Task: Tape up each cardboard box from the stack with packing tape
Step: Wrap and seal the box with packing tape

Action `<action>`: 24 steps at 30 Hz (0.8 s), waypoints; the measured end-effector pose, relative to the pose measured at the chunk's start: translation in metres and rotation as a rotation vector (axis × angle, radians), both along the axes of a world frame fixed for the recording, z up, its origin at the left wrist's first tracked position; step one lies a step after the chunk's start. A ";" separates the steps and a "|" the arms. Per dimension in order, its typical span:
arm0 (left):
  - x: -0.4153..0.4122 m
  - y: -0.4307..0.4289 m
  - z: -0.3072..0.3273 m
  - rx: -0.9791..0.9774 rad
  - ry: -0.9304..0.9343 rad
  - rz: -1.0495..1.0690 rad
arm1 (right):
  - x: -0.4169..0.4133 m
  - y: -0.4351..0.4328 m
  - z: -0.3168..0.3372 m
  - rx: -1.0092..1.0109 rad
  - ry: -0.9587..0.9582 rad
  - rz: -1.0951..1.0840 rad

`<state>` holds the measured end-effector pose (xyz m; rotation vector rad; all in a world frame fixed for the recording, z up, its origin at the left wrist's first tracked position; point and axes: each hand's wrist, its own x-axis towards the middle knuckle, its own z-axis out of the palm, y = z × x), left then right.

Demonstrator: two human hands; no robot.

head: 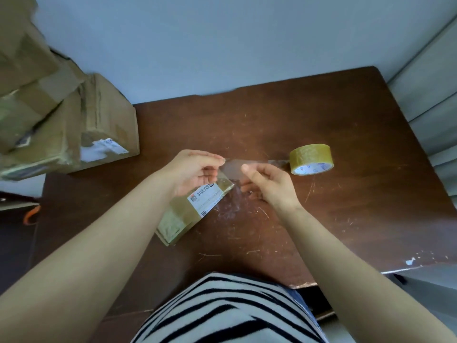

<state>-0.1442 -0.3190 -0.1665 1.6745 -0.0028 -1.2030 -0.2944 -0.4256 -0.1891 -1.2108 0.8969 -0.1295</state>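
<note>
tape strip (235, 167), faint, in pinch of left hand (195, 172) and right hand (269, 184) fingers; box (188, 211) half-hidden

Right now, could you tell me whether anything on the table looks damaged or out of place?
Yes: the table is badly scratched, with whitish scuffs beside the small box, and its near edge looks chipped. The stack of boxes at the left looks crooked, with boxes tilted, though that part is blurred.
</note>
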 end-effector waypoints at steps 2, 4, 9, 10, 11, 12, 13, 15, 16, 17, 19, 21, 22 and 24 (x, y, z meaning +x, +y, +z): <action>0.006 0.016 0.005 -0.016 -0.014 0.012 | 0.011 0.007 0.002 -0.016 -0.057 0.018; 0.012 0.035 0.008 -0.034 -0.047 0.033 | 0.021 0.015 0.004 0.002 -0.070 0.031; 0.016 0.084 0.005 -0.001 -0.161 0.122 | 0.041 0.046 0.010 0.065 -0.005 0.128; 0.016 0.092 0.003 0.015 -0.164 0.155 | 0.044 0.051 0.010 0.076 0.017 0.150; 0.016 0.100 0.002 0.024 -0.152 0.196 | 0.046 0.057 0.010 0.084 0.039 0.174; 0.016 0.108 0.000 0.027 -0.131 0.238 | 0.048 0.062 0.009 0.088 0.063 0.200; 0.016 0.114 -0.002 0.028 -0.116 0.266 | 0.048 0.068 0.007 0.092 0.090 0.225; 0.014 0.126 -0.007 0.043 -0.116 0.278 | 0.047 0.079 0.002 0.100 0.145 0.266; 0.013 0.132 -0.010 0.054 -0.114 0.279 | 0.046 0.084 -0.001 0.103 0.169 0.278; 0.011 0.137 -0.015 0.065 -0.108 0.282 | 0.044 0.089 -0.005 0.106 0.192 0.285; 0.006 0.147 -0.024 0.088 -0.103 0.269 | 0.040 0.099 -0.014 0.112 0.238 0.289; 0.000 0.155 -0.033 0.117 -0.134 0.226 | 0.035 0.109 -0.022 0.118 0.287 0.291; -0.001 0.156 -0.038 0.135 -0.174 0.191 | 0.032 0.115 -0.026 0.126 0.313 0.291; -0.001 0.157 -0.048 0.173 -0.285 0.093 | 0.026 0.126 -0.032 0.162 0.352 0.286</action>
